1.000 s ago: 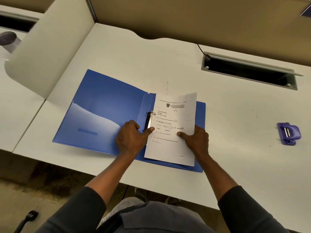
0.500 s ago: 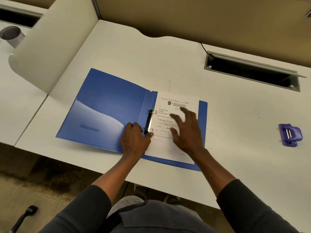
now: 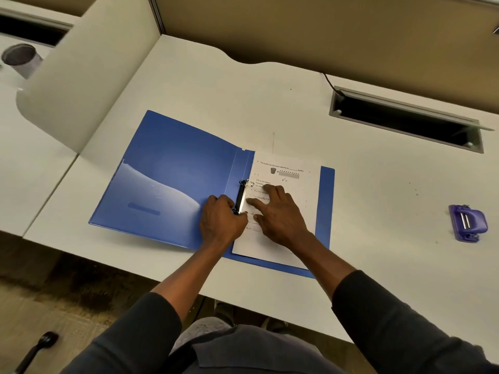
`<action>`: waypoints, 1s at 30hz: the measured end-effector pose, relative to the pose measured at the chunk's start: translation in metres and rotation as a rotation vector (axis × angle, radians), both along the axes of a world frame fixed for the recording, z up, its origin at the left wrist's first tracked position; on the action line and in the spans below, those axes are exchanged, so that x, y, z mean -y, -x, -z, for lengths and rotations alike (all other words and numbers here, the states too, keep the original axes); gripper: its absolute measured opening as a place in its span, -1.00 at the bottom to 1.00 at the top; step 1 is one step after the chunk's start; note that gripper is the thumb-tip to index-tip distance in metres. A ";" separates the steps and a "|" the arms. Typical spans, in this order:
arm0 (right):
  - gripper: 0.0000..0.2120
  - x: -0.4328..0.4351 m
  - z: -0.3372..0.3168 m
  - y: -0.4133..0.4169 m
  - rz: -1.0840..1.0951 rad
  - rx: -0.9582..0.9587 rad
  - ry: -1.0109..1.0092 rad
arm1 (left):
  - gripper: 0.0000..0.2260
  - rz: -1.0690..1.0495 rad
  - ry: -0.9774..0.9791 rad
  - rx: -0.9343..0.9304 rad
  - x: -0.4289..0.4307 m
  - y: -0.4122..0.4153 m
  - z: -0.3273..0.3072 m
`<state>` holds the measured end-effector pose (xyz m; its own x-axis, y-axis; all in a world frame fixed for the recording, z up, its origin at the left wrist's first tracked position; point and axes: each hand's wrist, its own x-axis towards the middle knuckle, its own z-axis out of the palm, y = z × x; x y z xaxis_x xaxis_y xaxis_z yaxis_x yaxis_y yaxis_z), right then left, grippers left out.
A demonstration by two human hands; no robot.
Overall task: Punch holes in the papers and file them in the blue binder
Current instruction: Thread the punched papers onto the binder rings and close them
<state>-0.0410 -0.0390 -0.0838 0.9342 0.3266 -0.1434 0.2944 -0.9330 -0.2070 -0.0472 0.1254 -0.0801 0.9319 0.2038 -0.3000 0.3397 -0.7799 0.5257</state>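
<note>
Left hand [image 3: 220,221]: fingers curled against ring clip [image 3: 241,197] of blue binder [image 3: 172,179]. Right hand [image 3: 280,217]: fingers spread flat, pressing paper [image 3: 290,171] beside rings.

A white desk [image 3: 210,85] meets a tan partition [image 3: 310,31]. A cable slot [image 3: 405,122] lies open at right; brown floor [image 3: 54,298] shows below.

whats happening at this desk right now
A person is filing a printed worksheet in an open blue binder on the white desk. The left hand is at the lower end of the ring clip, while the right hand lies spread on the page beside the rings. Whether the rings are closed cannot be told. A purple hole punch sits untouched, far to the right.
</note>
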 end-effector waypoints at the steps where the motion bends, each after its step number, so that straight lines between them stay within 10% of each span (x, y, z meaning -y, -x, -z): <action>1: -0.55 0.000 0.000 0.000 0.002 -0.005 -0.002 | -0.64 -0.008 0.001 -0.016 0.002 -0.003 -0.001; 16: -0.59 0.006 0.010 -0.003 0.020 -0.014 -0.072 | -0.45 -0.002 -0.361 -0.012 0.020 0.009 0.008; 30: -0.36 0.012 0.015 -0.004 0.054 -0.068 -0.097 | -0.57 -0.076 -0.245 0.068 0.022 0.015 0.008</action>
<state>-0.0372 -0.0507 -0.0991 0.9399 0.2917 -0.1776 0.2265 -0.9216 -0.3152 -0.0620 0.1031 -0.0885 0.9275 0.3327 -0.1702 0.3725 -0.8604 0.3479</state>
